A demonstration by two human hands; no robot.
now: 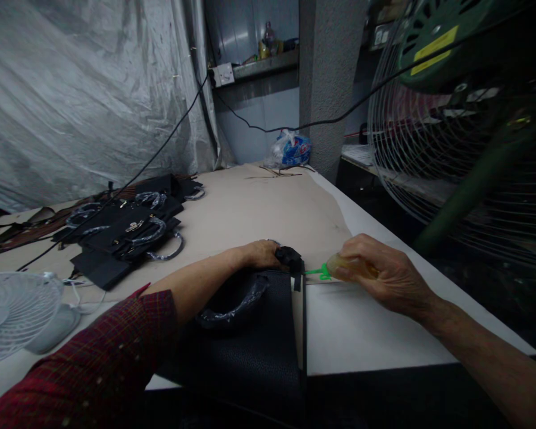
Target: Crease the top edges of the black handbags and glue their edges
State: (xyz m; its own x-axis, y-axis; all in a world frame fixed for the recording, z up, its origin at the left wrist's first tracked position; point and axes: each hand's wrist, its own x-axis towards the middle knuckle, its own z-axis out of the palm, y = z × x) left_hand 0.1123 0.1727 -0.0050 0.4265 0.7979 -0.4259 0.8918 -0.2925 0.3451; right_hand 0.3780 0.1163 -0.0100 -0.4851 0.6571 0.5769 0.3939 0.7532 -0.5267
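Observation:
A black handbag (254,339) lies over the near edge of the table, its handle (239,307) wrapped in clear plastic. My left hand (263,254) is closed at the bag's far corner, gripping a black strap piece (290,257); part of the fingers is hidden. To the right, my right hand (382,271) is wrapped round a squeeze bottle (351,268) of amber liquid. Its green nozzle (318,271) points left, with the tip at or very near the bag's side edge. Whether the tip touches cannot be made out.
Several black bags (129,229) with wrapped handles are piled at left. A small white fan (18,319) stands at near left, a large caged fan (446,149) at right. A black cable (330,121) hangs across. A plastic bag (290,148) sits at the table's far end.

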